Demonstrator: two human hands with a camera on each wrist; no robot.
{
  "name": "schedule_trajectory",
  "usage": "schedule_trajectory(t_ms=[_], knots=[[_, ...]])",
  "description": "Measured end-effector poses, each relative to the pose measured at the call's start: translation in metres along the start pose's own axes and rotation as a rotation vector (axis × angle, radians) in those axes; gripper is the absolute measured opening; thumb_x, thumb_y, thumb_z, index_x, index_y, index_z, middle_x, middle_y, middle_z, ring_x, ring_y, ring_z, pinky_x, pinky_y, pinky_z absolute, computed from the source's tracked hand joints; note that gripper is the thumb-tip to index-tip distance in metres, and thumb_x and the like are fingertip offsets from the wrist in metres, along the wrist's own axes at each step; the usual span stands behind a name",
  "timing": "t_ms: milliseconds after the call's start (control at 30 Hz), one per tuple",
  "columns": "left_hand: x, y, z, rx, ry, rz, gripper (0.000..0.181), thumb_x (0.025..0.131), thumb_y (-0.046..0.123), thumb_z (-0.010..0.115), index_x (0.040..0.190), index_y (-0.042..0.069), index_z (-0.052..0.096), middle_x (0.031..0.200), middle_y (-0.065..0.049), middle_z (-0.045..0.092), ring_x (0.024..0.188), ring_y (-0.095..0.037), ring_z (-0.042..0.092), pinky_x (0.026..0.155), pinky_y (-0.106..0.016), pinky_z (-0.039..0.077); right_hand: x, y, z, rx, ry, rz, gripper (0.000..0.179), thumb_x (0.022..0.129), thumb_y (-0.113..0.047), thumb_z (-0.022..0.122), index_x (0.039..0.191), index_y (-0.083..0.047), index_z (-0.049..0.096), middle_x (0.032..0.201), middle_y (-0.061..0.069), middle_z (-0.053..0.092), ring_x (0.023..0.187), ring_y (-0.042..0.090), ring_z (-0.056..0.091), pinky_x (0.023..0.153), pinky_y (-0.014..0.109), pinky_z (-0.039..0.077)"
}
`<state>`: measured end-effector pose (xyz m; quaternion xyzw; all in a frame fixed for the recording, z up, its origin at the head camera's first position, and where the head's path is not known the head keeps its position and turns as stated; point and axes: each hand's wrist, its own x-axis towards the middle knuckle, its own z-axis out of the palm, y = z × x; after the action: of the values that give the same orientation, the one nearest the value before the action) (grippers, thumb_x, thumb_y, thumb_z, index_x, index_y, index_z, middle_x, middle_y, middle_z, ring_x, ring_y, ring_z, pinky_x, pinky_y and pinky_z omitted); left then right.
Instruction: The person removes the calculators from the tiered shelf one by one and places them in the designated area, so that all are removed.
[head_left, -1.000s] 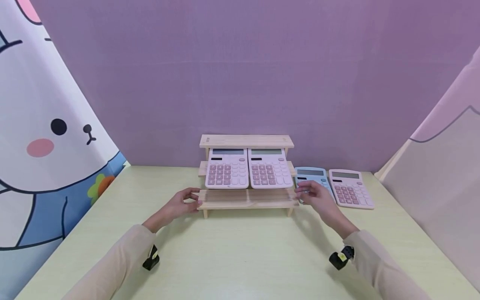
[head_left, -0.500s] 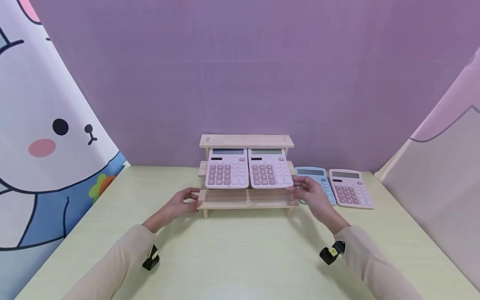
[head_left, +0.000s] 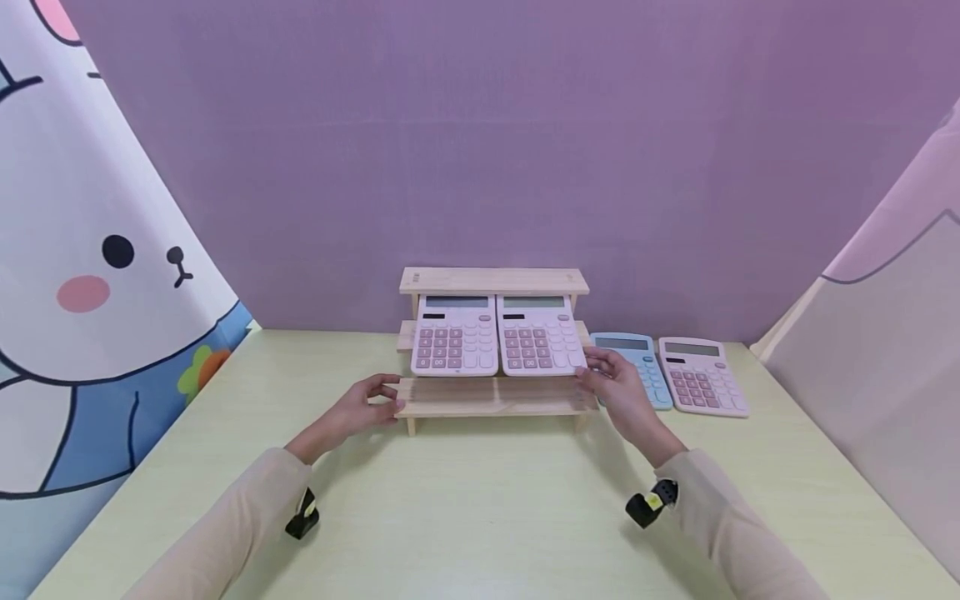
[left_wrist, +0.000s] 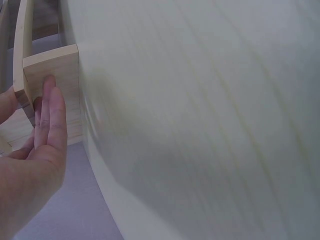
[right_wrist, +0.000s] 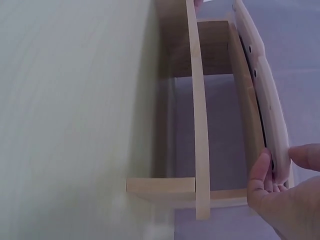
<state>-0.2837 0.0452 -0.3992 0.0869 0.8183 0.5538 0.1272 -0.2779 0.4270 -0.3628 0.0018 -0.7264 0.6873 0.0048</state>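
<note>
A tiered wooden rack [head_left: 495, 398] stands on the table, with two pink calculators side by side leaning on its middle step. My left hand [head_left: 358, 408] holds the left end of the front step, thumb over the board and fingers under it in the left wrist view. At the other side, my right hand [head_left: 624, 398] pinches the lower right corner of the right pink calculator [head_left: 542, 337]. The right wrist view shows thumb [right_wrist: 305, 156] on its face and fingertips [right_wrist: 261, 170] beneath. The left pink calculator [head_left: 453, 337] is untouched.
Right of the rack, a blue calculator [head_left: 647, 367] lies on the table [head_left: 480, 508], partly behind my right hand. Beside it lies another pink calculator [head_left: 703, 377]. A purple backdrop [head_left: 487, 150] rises close behind the rack.
My right hand has moved left, from beside the rack's right end to the corner of the right pink calculator, and now pinches it. The left hand has stayed put.
</note>
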Motion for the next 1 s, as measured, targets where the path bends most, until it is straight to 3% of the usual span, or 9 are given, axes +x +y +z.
schedule_trajectory(t_ms=[533,1000], knots=[[-0.0013,-0.0002,0.0008,-0.007,0.006,0.020,0.055,0.088,0.008,0.058,0.135,-0.006,0.032,0.114,-0.024,0.047,0.086,-0.016,0.059,0.084,-0.037,0.056,-0.0032,-0.0058,0.0022,0.202,-0.017,0.062,0.050,0.088,0.006,0.048,0.135,0.005,0.030,0.102,0.004,0.049,0.082,0.007,0.059,0.093,0.028,0.051],[-0.0033,0.0021,0.0015,-0.004,0.010,0.014,0.055,0.088,0.008,0.057,0.135,-0.005,0.031,0.114,-0.023,0.047,0.085,-0.014,0.059,0.085,-0.037,0.056,-0.0046,-0.0091,0.0032,0.301,-0.001,0.093,0.049,0.089,0.006,0.047,0.135,0.004,0.031,0.094,0.001,0.052,0.079,0.008,0.060,0.087,0.025,0.053]])
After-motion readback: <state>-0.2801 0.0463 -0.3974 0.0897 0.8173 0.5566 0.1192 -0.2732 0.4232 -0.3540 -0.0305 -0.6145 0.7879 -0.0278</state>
